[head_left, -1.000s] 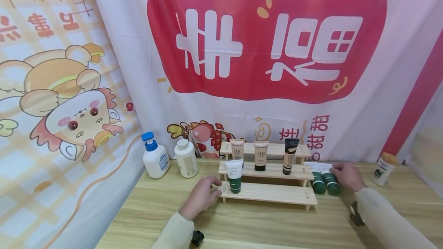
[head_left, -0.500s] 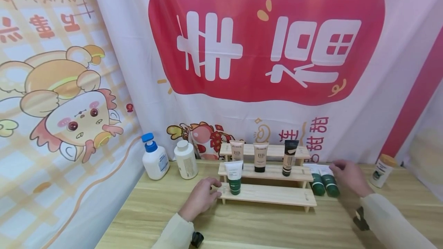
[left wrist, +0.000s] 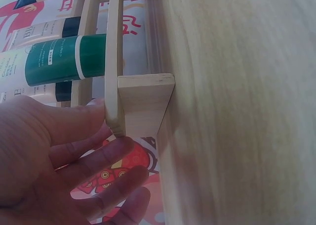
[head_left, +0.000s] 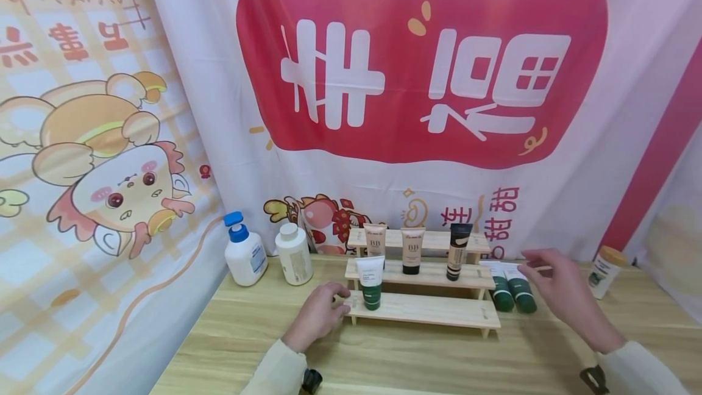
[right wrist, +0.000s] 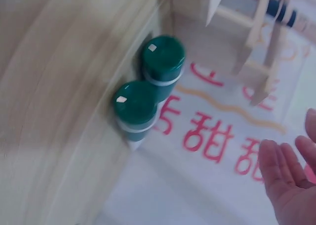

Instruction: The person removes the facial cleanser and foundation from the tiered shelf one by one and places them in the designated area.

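Observation:
My left hand pinches the left end of the lowest step of a wooden tiered display rack. In the left wrist view its thumb lies on the board's upper face and a finger touches the edge below, the others spread. A green and white tube stands on that step beside the thumb. Two more green and white tubes stand side by side on the table, right of the rack. My right hand is just right of them, holding nothing; the right wrist view shows its fingers extended, apart from both green caps.
Two beige BB cream tubes and a dark-topped tube stand on the rack's middle step. A blue-topped pump bottle and a white bottle are at left. An orange-capped bottle stands at right; a printed curtain hangs behind.
My right hand has drawn away from the two green tubes, rightward and toward me, its fingers straightening. The left hand keeps its place on the rack.

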Demonstrator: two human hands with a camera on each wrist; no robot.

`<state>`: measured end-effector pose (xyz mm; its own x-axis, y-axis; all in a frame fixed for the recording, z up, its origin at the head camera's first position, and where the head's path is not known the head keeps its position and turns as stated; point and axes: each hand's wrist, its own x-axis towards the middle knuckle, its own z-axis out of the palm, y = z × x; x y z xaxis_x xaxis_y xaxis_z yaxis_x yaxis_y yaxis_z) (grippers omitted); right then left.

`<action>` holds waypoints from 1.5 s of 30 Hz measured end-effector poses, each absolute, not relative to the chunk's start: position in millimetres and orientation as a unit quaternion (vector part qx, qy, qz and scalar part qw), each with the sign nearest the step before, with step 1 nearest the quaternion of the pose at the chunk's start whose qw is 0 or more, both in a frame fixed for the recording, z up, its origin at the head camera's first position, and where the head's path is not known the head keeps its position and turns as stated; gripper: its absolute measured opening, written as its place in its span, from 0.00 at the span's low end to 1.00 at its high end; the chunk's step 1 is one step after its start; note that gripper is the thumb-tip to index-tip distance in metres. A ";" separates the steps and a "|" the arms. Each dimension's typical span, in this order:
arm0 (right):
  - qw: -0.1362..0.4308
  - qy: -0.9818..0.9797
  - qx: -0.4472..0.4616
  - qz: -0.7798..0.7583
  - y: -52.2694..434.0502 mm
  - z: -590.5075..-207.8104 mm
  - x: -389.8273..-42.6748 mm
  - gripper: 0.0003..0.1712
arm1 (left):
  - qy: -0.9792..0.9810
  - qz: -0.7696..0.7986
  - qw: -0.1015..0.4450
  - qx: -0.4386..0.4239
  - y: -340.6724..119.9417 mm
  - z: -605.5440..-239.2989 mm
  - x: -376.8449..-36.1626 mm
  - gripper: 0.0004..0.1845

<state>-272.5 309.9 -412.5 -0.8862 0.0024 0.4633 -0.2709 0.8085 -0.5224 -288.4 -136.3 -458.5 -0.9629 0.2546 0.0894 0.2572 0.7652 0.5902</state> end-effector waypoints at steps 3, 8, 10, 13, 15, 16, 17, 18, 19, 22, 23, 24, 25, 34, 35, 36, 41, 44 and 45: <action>0.288 -0.905 0.101 0.296 299.6 -406.8 -260.1 0.16 | -0.940 -0.312 0.005 -0.137 -137.0 -459.7 -288.9 0.13; 0.369 -0.866 0.167 0.292 281.4 -399.3 -246.3 0.16 | -0.940 -0.312 0.004 -0.136 -137.5 -460.8 -289.1 0.13; 0.387 -0.852 0.200 0.291 273.1 -396.0 -243.0 0.18 | -0.940 -0.314 0.005 -0.138 -137.2 -460.5 -288.7 0.13; 0.404 -0.825 0.255 0.301 257.6 -391.6 -240.2 0.20 | -0.940 -0.314 0.004 -0.137 -136.5 -460.0 -288.2 0.13; 0.415 -0.799 0.298 0.316 244.9 -391.2 -241.0 0.21 | -0.940 -0.313 0.005 -0.138 -136.2 -460.0 -288.3 0.13; 0.418 -0.789 0.315 0.323 237.7 -391.7 -241.6 0.21 | -0.940 -0.314 0.004 -0.135 -136.1 -459.8 -288.3 0.13; 0.417 -0.778 0.333 0.332 230.4 -392.8 -242.6 0.21 | -0.940 -0.314 0.002 -0.133 -136.0 -460.1 -288.5 0.13; 0.417 -0.767 0.349 0.339 222.6 -394.3 -244.2 0.21 | -0.940 -0.315 0.000 -0.131 -135.9 -460.4 -288.6 0.13; 0.414 -0.763 0.358 0.344 214.9 -396.1 -245.7 0.21 | -0.940 -0.315 0.000 -0.130 -136.0 -460.4 -288.8 0.13; 0.394 -0.765 0.368 0.351 192.9 -403.4 -251.4 0.23 | -0.940 -0.318 -0.002 -0.127 -135.9 -460.4 -289.1 0.13; 0.384 -0.768 0.369 0.355 185.9 -405.8 -253.7 0.24 | -0.940 -0.317 0.000 -0.128 -136.0 -460.4 -289.0 0.13; 0.373 -0.774 0.366 0.358 179.1 -408.1 -255.8 0.26 | -0.940 -0.316 0.001 -0.129 -136.0 -460.4 -288.9 0.13; 0.362 -0.779 0.364 0.361 172.3 -410.4 -257.9 0.27 | -0.940 -0.315 0.003 -0.131 -136.0 -460.3 -288.9 0.13; 0.283 -0.813 0.353 0.367 119.5 -418.5 -272.6 0.39 | -0.939 -0.320 0.002 -0.129 -136.4 -461.9 -288.8 0.13; 0.278 -0.817 0.349 0.366 115.3 -419.1 -274.0 0.40 | -0.939 -0.320 0.000 -0.127 -136.4 -462.1 -289.0 0.13; 0.272 -0.820 0.346 0.366 111.4 -419.7 -275.4 0.40 | -0.939 -0.320 -0.001 -0.126 -136.4 -462.0 -288.9 0.13; 0.256 -0.821 0.337 0.383 97.7 -425.2 -282.9 0.39 | -0.939 -0.319 -0.001 -0.127 -136.4 -461.7 -289.2 0.13; 0.257 -0.818 0.328 0.397 91.9 -430.1 -287.0 0.37 | -0.939 -0.318 0.000 -0.132 -136.4 -461.1 -289.3 0.13; 0.259 -0.816 0.324 0.402 90.0 -432.1 -288.4 0.36 | -0.939 -0.318 0.001 -0.134 -136.3 -461.0 -289.3 0.13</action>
<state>-288.4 90.0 -432.1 -0.6555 -0.3212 0.6835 -0.7375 0.4670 -0.4878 -289.3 -136.3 -461.0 -0.9639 0.2516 0.0868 0.2527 0.7623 0.5959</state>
